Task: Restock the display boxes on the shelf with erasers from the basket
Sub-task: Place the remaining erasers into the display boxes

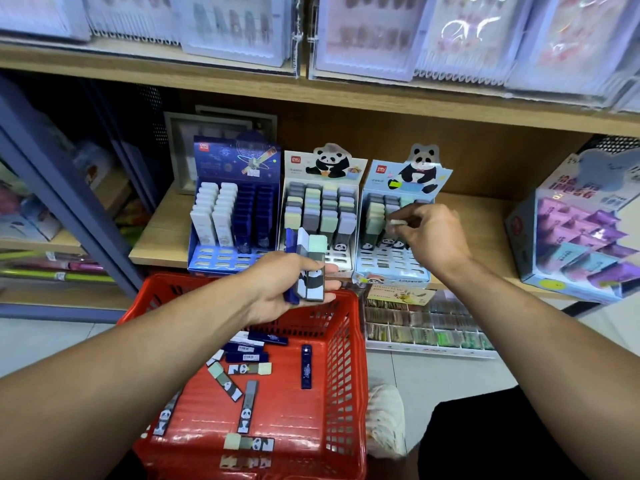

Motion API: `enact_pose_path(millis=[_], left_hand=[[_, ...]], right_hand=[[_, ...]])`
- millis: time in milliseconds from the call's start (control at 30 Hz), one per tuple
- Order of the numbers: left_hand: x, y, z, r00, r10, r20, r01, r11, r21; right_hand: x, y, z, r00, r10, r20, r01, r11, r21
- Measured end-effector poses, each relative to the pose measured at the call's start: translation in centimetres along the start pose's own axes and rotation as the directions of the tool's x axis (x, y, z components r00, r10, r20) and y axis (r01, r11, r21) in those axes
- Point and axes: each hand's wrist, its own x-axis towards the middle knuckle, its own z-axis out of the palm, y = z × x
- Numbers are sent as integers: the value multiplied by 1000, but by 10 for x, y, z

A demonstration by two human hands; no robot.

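Note:
Three display boxes stand side by side on the wooden shelf: a dark blue box (239,161), a white panda box (322,168) and a light blue panda box (419,174). My left hand (287,289) holds a bunch of erasers (310,268) upright over the red basket (343,341). My right hand (429,237) reaches into the light blue panda box and pinches a pale eraser (396,222) at its slots. Several panda and dark blue erasers (247,407) lie loose on the basket floor.
A pale blue box of purple items (581,237) sits at the shelf's right end. A tray of small packets (426,327) stands below the shelf beside the basket. Packaged goods fill the upper shelf (311,88). A shoe (386,420) is on the floor.

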Motion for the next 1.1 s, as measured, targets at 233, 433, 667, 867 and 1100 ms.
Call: enact_pose_path(millis=[233, 433, 667, 867, 1100], left_hand=[[-1, -2, 0, 1000, 10, -8, -10, 1000, -15], [-4, -2, 0, 999, 22, 30, -23, 1000, 17], [-7, -1, -1, 999, 16, 40, -18, 999, 35], [-4, -1, -3, 999, 35, 41, -36, 999, 16], [-1, -3, -3, 998, 40, 46, -42, 998, 45]], right_hand=[[8, 8, -2, 997, 29, 71, -25, 999, -47], [9, 10, 4, 1000, 30, 6, -28, 980, -195], [6, 11, 9, 1000, 31, -3, -31, 992, -119], [9, 14, 0, 991, 130, 6, -121, 936, -332], [-5, -14, 7, 961, 192, 199, 13, 688, -726]])
